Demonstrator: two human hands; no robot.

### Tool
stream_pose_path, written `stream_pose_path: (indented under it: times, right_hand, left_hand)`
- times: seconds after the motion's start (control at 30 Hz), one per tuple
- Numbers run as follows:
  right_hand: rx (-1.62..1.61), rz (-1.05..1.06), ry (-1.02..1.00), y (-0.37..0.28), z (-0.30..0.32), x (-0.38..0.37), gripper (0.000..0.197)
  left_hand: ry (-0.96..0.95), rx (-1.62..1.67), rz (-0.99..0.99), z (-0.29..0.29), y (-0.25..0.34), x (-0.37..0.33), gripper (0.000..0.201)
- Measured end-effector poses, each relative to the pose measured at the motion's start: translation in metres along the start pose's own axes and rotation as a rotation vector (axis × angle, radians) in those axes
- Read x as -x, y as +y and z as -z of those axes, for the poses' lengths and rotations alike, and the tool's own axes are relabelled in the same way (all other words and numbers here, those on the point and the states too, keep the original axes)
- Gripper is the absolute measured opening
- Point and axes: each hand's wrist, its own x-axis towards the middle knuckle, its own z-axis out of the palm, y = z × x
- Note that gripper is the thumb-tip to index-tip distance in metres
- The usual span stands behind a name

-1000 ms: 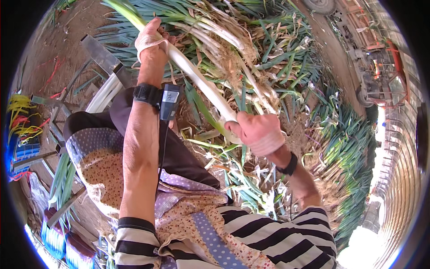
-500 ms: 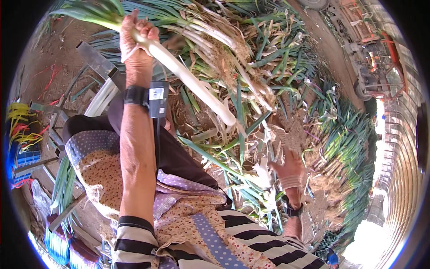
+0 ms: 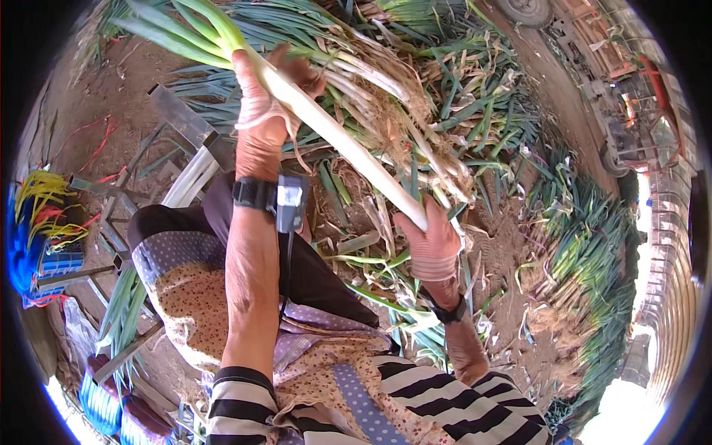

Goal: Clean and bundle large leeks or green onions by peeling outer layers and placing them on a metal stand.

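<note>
A long green onion [image 3: 337, 139], its white shank stripped smooth, slants from green leaves at upper left down to its root end near the middle. My left hand [image 3: 261, 100] holds it just below the leaves, thumb along the shank and blurred fingers on the far side. At the lower end my right hand [image 3: 432, 243] closes around the root end; some of its fingers are hidden. Pale bands wrap both hands. Beyond the shank lies a pile of unpeeled green onions [image 3: 371, 85] with dry roots. Several white-shanked ones [image 3: 191, 176] rest by my left knee.
A metal frame [image 3: 178, 115] stands at the left, near yellow ties on a blue crate [image 3: 59, 263]. Stripped leaves [image 3: 371, 259] litter the dirt floor. A long row of green onions [image 3: 582, 252] lies at the right, with an orange vehicle [image 3: 638, 111] beyond.
My right hand has come up from the litter to the onion's root end. My left hand's fingers have loosened and spread somewhat around the shank. The view has shifted slightly.
</note>
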Motion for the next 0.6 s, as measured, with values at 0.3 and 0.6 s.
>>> stream_pose_path:
  times: [0.3,0.6]
  right_hand:
    - [-0.315,-0.352,-0.040,0.008,0.017,0.005,0.070]
    - [0.093,0.341,0.319,-0.072,-0.001,-0.059,0.053]
  left_hand:
    - [0.088,0.093,-0.134,0.001,0.002,0.003,0.059]
    - [0.112,-0.088,-0.180,-0.018,-0.019,0.012,0.060]
